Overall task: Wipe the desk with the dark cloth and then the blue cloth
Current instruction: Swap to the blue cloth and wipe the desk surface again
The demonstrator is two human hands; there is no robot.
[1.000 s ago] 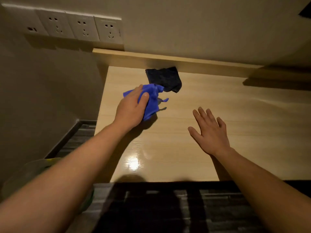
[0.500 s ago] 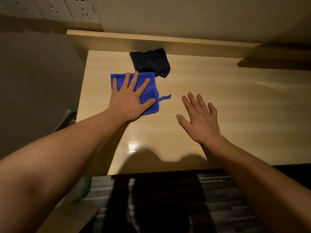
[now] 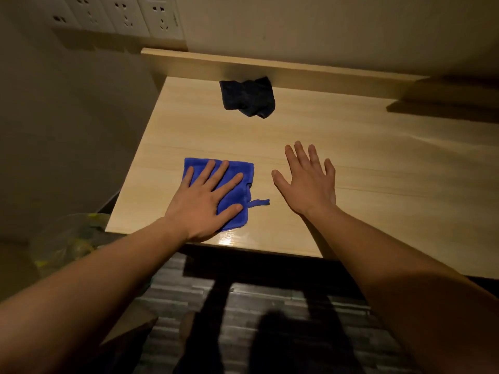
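Left hand [image 3: 205,201] flat atop blue cloth [image 3: 237,182]

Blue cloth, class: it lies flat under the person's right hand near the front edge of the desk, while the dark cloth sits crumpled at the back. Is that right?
Not quite. The head view shows the left hand pressing the blue cloth flat; the right hand is bare, beside it. The dark cloth does sit crumpled at the back of the desk.

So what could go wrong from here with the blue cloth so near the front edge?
The left hand presses the blue cloth flat beside the desk front edge; a further pull could drag it off. Its loose tag might snag. The dark cloth lies bunched at the back, blocking wiping there.
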